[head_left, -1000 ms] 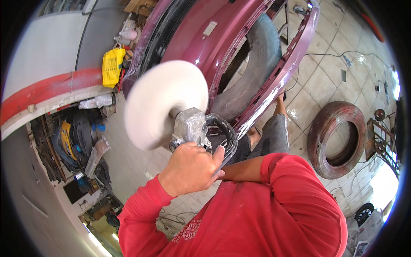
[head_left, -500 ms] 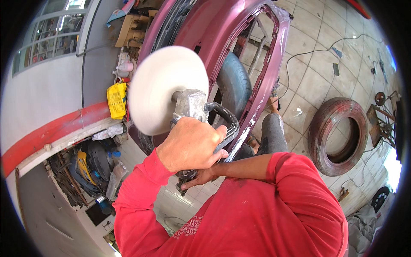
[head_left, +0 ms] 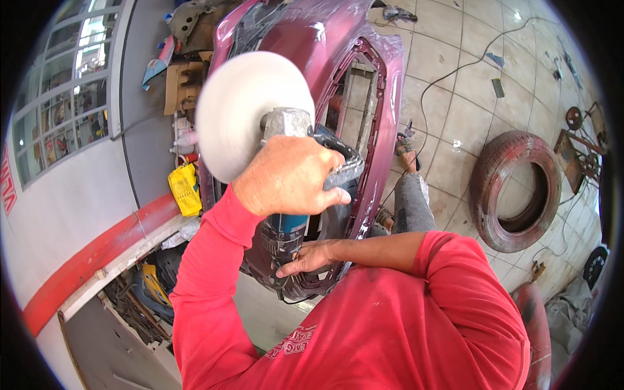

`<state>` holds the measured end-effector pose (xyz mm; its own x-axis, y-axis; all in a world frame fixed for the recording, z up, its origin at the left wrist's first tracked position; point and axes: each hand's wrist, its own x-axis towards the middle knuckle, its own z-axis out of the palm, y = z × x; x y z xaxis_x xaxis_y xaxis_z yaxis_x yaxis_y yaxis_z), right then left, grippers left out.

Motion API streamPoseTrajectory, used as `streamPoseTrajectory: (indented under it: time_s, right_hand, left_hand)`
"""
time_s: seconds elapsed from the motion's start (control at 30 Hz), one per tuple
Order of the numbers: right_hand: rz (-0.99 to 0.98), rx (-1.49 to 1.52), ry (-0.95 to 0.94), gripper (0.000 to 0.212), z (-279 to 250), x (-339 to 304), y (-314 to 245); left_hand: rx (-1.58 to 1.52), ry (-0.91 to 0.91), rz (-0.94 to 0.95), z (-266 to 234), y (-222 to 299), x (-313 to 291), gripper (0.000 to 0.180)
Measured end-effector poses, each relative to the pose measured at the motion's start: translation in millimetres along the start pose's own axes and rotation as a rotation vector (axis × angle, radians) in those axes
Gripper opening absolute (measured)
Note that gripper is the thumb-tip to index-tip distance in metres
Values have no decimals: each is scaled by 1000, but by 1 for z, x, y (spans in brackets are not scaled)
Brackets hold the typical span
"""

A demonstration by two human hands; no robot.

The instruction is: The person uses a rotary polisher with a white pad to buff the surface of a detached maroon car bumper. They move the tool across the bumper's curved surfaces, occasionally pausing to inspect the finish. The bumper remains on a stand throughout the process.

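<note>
Pale tiled floor (head_left: 448, 110), reddish-stained tyre (head_left: 483, 198) at right | polisher (head_left: 279, 246): scuffed grey metal head (head_left: 287, 122), blue-and-black body (head_left: 292, 225), looped black handle (head_left: 351, 169), broad round white pad (head_left: 250, 110) | position: above the purple bumper (head_left: 299, 32), pad contact unclear | left hand (head_left: 286, 175): clasped round it behind the head | right hand (head_left: 309, 258): wrapped about its rear

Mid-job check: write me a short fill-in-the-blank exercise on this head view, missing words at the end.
1. The bare hand nearer the round white pad is the person's ____ hand.
2. With the other hand included, the number of hands on the blue-and-black power tool is ____.
3. Of the picture's left and right halves, the round red-stained rubber tyre lies in the ____ one.
4. On the white wall near the crumpled yellow bag, the broad band is coloured ____.
Missing words: left; two; right; red.
</note>
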<state>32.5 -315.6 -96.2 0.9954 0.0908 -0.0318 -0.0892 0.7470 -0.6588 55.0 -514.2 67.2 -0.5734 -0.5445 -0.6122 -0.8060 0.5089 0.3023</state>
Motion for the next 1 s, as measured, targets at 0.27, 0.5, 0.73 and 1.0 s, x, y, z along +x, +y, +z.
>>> streamPoseTrajectory:
  time_s: [0.27,0.5,0.73,1.0]
  right_hand:
    - [-180,236,135,54,-45,-19,-37]
    - [-231,244,283,58,-80,-48,-75]
    - [-282,257,252,53,-118,-60,-79]
    - [-315,283,297,51,-137,-74,-89]
  left_hand:
    - [-88,-67,74,-47,-37,86,59]
    - [-67,-151,124,-79,-55,159,55]
    - [-4,-105,134,-91,-64,202,64]
    - [55,-13,124,-93,-76,226,80]
